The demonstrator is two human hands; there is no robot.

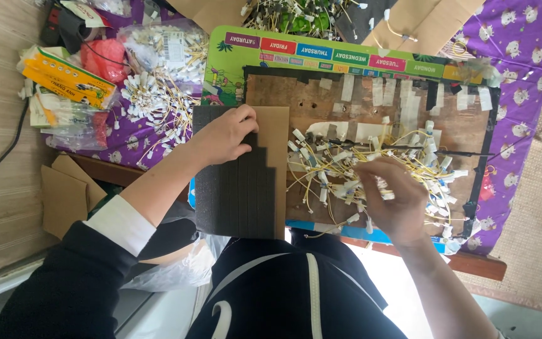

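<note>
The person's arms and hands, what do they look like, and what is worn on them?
Both hands are bare, with no gloves. The left hand comes out of a black sleeve with a white cuff. The right hand has a bare forearm, no sleeve showing.

matt black foam pad (236,194), plain cardboard sheet (278,135), worn wooden board (296,103)

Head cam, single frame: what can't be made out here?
- Right hand: fingertips buried in the pile of yellow wires; whether it pinches one cannot be told.
- Left hand: palm covers part of the dark foam sheet; what lies beneath is hidden.
- Clear bags of parts: contents too small.
- Wire heap at top: cut off by the frame edge.
</note>
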